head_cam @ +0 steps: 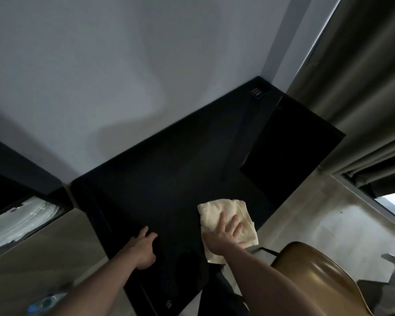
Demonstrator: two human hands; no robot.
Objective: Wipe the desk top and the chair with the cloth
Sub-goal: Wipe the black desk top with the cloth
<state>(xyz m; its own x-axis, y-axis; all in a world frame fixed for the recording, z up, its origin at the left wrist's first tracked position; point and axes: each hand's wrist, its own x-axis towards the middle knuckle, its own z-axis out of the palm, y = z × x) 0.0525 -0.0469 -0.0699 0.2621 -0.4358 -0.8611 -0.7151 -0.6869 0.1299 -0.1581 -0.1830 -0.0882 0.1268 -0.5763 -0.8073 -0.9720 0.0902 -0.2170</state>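
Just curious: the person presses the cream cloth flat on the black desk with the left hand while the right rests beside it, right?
Not quite. The head view shows the right hand pressing the cloth on the desk; the left hand rests beside it.

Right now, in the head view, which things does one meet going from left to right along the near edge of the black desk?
Left hand resting on the black desk top → cream folded cloth → right hand pressing flat on that cloth → brown leather chair.

a small label (256, 92) on the desk top (169, 174) has white print, unreadable.
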